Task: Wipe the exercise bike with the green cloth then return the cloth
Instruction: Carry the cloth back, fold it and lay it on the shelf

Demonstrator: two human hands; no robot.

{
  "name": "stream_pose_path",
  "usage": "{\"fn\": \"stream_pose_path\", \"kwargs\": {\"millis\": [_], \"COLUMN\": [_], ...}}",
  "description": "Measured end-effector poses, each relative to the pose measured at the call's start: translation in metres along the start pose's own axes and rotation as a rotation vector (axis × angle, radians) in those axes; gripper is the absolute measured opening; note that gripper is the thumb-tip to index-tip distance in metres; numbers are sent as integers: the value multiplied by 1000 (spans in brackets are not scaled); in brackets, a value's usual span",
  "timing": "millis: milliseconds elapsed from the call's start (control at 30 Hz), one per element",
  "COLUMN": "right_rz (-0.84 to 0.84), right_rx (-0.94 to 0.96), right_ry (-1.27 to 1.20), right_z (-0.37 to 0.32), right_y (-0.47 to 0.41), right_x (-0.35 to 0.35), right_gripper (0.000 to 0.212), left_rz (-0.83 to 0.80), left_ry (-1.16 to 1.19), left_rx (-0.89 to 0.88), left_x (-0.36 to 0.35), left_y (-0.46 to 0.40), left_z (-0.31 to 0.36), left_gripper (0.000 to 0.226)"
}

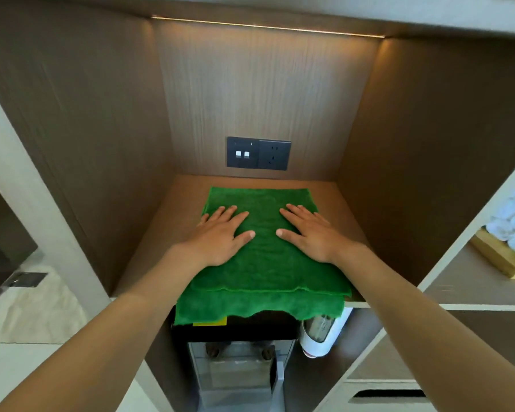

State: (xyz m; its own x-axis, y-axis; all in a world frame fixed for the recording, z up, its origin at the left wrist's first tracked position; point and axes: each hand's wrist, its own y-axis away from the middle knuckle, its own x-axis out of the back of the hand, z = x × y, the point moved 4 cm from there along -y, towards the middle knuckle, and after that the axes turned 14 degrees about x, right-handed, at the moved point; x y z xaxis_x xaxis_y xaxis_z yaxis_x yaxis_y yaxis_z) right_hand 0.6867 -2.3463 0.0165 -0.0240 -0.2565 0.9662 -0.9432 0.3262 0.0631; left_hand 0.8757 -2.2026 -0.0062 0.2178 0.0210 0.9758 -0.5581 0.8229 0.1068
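The folded green terry cloth [262, 257] is lying on the brown wooden shelf [149, 248], just below the black wall socket [258, 153], front edge hanging over. Left hand [220, 236] & right hand [309, 233] are pressing on it, fingers straight, gripping nothing. Bike is not in view, so I cannot tell if this is the pick-up or return step; next move depends on which.

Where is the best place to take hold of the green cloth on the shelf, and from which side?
Probably the near edge of the green cloth. It is folded, and its lower layer hangs past the front lip of the shelf, so fingers can pinch it from the open front. Walls close the other sides, and the left hand and right hand lie flat on the middle.
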Motion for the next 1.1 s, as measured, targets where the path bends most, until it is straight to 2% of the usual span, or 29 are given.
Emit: {"fn": "stream_pose_path", "kwargs": {"millis": [200,300,400,467,533,667,800,1000,1100], "right_rz": [45,149,331,409,388,370,362,427,450], "right_rx": [-1,31,229,387,430,363,402,271,198], "right_ry": [-17,35,-38,-167,-205,-82,30,60,11], "right_z": [8,-2,-37,-62,-79,-86,-89,-66,-52], "right_y": [-19,-12,20,50,73,87,91,112,120], "right_x": [11,22,23,13,1,-4,-2,4,8], "right_gripper": [73,65,43,24,20,28,20,19,14], "left_rz": [6,134,320,318,255,207,244,316,357], "left_ry": [40,58,178,296,268,172,123,56,91], "left_rx": [-8,-31,-231,-337,-348,-297,-326,-278,-214], "left_x": [13,26,41,43,40,34,36,41,44], "left_y": [-20,-4,44,83,110,121,122,129,130], "left_z": [3,9,19,23,24,22,18,-9,-20], "left_gripper": [71,61,36,22,23,27,22,25,17]}}
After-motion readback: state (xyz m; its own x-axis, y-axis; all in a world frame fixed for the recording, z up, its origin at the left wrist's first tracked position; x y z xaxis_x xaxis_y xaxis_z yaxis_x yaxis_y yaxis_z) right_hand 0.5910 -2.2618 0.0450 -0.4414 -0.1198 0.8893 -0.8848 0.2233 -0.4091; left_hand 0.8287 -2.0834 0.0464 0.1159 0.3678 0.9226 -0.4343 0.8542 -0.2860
